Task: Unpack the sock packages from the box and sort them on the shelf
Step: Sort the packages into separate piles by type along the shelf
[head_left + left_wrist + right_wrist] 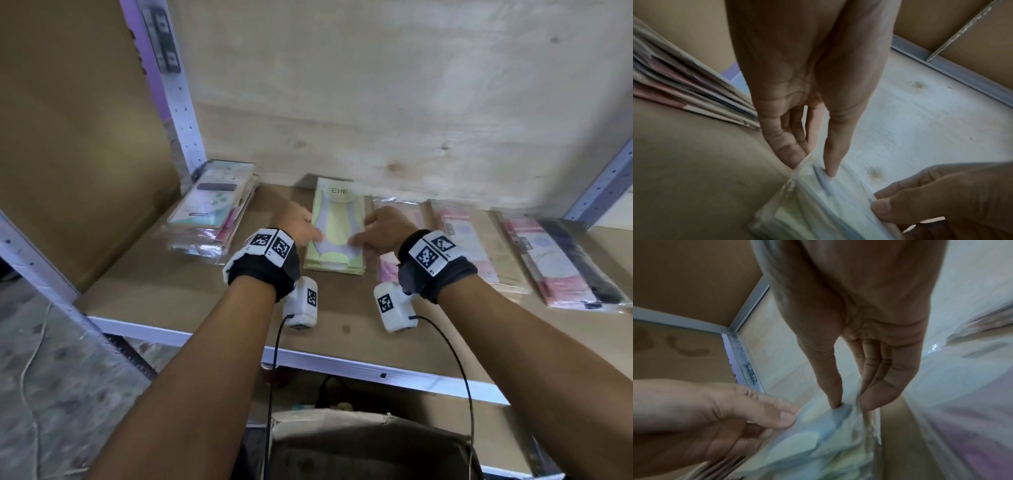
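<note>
The green sock package (337, 226) was seen lying flat on top of a small pile of like packages on the shelf (219, 308), its long axis running from the front edge of the shelf towards the back wall. It was held between the two hands: the left hand (296, 224) at its left edge, the right hand (380, 228) at its right edge, neither plainly nearer. In the wrist views the left fingers (831, 155) were seen pinching the wrapper edge, thumb on top, and the right fingers (830, 386) were pinching the opposite edge likewise. A mixed stack (212, 209) lay left of the green package, pink packages (472, 240) to its right, and the box (370, 445) stood below the shelf front. Squaring on the pile was judged the step in hand.
</note>
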